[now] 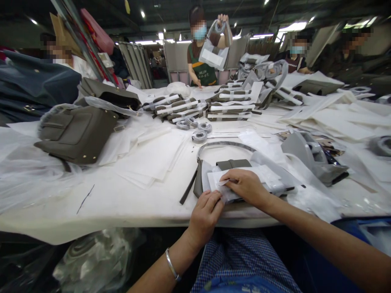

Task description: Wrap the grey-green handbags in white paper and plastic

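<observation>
An olive-grey handbag [198, 181] lies at the table's front edge, partly covered by white wrapping paper [215, 178]. Its wrapped handle [226, 144] arches toward the back, and a dark strap [188, 187] sticks out to the left. My right hand [249, 187] is closed on the paper over the bag, pinching a raised flap; a small dark piece shows by its fingers, too little to name. Close to it on the left, my left hand [206, 213] has its fingers bent together on the paper's near edge. The fingertips of both hands are partly hidden.
Wrapped strap rolls [199, 136] lie behind the bag. Stacks of wrapped bags [230, 106] stand farther back, where a co-worker [203, 61] holds up a wrapped bag. A larger bag [77, 132] and paper sheets [152, 156] are leftward; a grey bag [311, 156] is to the right.
</observation>
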`<state>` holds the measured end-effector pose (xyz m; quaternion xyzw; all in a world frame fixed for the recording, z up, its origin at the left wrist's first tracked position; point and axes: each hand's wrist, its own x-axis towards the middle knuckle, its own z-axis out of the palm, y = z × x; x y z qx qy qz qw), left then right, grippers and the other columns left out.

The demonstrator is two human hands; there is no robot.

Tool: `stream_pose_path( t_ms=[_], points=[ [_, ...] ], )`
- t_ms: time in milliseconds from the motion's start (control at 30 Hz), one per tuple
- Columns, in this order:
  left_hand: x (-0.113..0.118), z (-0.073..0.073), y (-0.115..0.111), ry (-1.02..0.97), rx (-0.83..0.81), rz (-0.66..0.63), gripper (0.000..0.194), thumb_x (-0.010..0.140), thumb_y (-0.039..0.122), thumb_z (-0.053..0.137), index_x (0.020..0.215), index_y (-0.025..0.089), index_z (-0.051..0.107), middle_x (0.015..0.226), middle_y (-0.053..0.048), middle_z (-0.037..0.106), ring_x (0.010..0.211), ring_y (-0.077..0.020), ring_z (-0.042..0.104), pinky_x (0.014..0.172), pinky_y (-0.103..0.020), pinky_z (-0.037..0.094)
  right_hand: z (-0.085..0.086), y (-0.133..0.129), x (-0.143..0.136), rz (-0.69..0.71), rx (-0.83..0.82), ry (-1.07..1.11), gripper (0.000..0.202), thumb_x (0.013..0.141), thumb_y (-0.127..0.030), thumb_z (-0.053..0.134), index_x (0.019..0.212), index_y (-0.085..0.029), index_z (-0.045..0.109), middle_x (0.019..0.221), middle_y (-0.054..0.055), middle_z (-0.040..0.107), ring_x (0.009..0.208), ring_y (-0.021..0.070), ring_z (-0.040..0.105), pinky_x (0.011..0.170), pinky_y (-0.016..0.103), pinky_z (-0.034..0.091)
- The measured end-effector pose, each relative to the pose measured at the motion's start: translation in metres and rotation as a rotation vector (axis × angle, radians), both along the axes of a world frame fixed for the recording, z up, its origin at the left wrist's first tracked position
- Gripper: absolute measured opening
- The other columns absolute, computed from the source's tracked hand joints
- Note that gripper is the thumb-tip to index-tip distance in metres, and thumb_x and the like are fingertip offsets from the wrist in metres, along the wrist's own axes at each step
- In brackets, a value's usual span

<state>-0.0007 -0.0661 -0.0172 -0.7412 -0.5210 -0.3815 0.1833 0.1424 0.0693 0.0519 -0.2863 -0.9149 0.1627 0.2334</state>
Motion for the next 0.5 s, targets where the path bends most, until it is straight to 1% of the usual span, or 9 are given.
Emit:
stream_pose_path(
  t_ms=[67, 133, 200, 300, 367, 433, 500],
  points=[
    [-0.001, 0.0, 0.0, -0.002, -0.004, -0.002, 0.017, 0.095, 0.01, 0.054, 0.105, 0.013, 0.067, 0.108, -0.009, 0.072, 0.107, -0.0195, 0.064, 0.104, -0.038, 0.051, -0.001, 0.004, -0.005, 0.005, 0.004, -0.066, 0.007, 0.089, -0.024, 0.065, 0.084, -0.023, 0.07, 0.084, 0.0, 0.072, 0.084, 0.0192, 0.065, 0.076, 0.031, 0.046],
    [-0.001, 0.001, 0.001, 0.0, -0.017, 0.006, 0.016, 0.094, 0.01, 0.055, 0.105, 0.014, 0.066, 0.111, -0.008, 0.072, 0.105, -0.0191, 0.064, 0.103, -0.037, 0.05, 0.001, 0.008, -0.008, 0.004, 0.013, -0.131, 0.01, 0.088, -0.029, 0.068, 0.081, -0.022, 0.068, 0.08, 0.001, 0.069, 0.083, 0.0195, 0.061, 0.073, 0.03, 0.043],
    [-0.001, 0.004, 0.0, 0.015, -0.046, 0.023, 0.015, 0.095, 0.012, 0.055, 0.104, 0.015, 0.066, 0.12, -0.009, 0.07, 0.107, -0.02, 0.062, 0.103, -0.037, 0.05, 0.004, 0.011, -0.011, 0.01, -0.012, -0.188, 0.014, 0.088, -0.031, 0.068, 0.078, -0.022, 0.066, 0.079, 0.001, 0.066, 0.081, 0.0186, 0.059, 0.07, 0.029, 0.04],
    [-0.001, 0.011, 0.0, 0.054, -0.106, 0.04, 0.014, 0.096, 0.016, 0.054, 0.105, 0.015, 0.065, 0.134, -0.012, 0.063, 0.11, -0.0211, 0.06, 0.1, -0.037, 0.051, 0.01, 0.015, -0.014, 0.014, -0.089, -0.259, 0.012, 0.088, -0.031, 0.067, 0.08, -0.022, 0.066, 0.081, 0.0, 0.065, 0.075, 0.0157, 0.058, 0.065, 0.027, 0.036],
    [0.0, 0.015, 0.0, 0.074, -0.143, 0.042, 0.014, 0.096, 0.018, 0.055, 0.106, 0.016, 0.065, 0.136, -0.011, 0.062, 0.11, -0.0212, 0.059, 0.099, -0.036, 0.052, 0.013, 0.018, -0.016, 0.013, -0.109, -0.291, 0.014, 0.087, -0.033, 0.068, 0.08, -0.022, 0.066, 0.081, 0.0, 0.066, 0.073, 0.0151, 0.058, 0.064, 0.026, 0.035],
    [0.002, 0.018, 0.001, 0.086, -0.16, 0.052, 0.021, 0.095, 0.018, 0.057, 0.115, 0.015, 0.063, 0.133, -0.01, 0.064, 0.105, -0.0208, 0.06, 0.096, -0.035, 0.054, 0.014, 0.022, -0.019, 0.014, -0.102, -0.305, 0.016, 0.086, -0.035, 0.07, 0.079, -0.022, 0.066, 0.081, 0.0, 0.066, 0.073, 0.0153, 0.058, 0.063, 0.026, 0.035],
    [0.005, 0.021, 0.003, 0.1, -0.163, 0.09, 0.036, 0.092, 0.016, 0.061, 0.128, 0.013, 0.057, 0.129, -0.011, 0.066, 0.099, -0.0207, 0.06, 0.091, -0.034, 0.056, 0.013, 0.027, -0.021, 0.013, -0.093, -0.304, 0.017, 0.084, -0.035, 0.072, 0.079, -0.021, 0.064, 0.081, 0.0, 0.067, 0.074, 0.0159, 0.059, 0.063, 0.026, 0.034]
  ],
)
